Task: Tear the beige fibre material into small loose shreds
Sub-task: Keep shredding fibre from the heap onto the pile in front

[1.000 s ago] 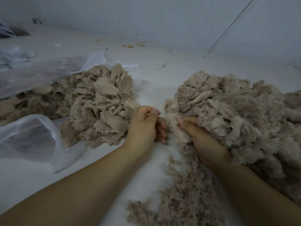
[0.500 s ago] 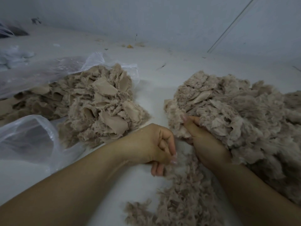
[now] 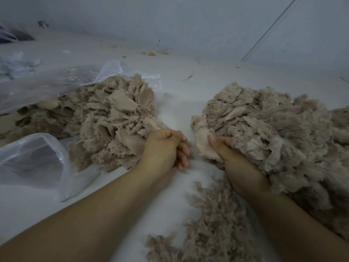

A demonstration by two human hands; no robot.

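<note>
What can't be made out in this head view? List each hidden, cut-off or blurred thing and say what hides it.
- Left hand: fingers curl inward, so whether it grips any fibre is hidden.
- Right hand: its palm is buried under the right fibre pile.
- Right fibre pile: cut off by the right edge.
- Left fibre pile: its far end is veiled by the plastic bag.
- Small scraps by the wall: too small to identify.

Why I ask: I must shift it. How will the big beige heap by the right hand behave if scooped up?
The heap looks fluffy and frayed, so probably light and floppy. It would likely sag and shed bits, judging by the loose shreds already on the floor. It seems unlikely to roll.
</note>
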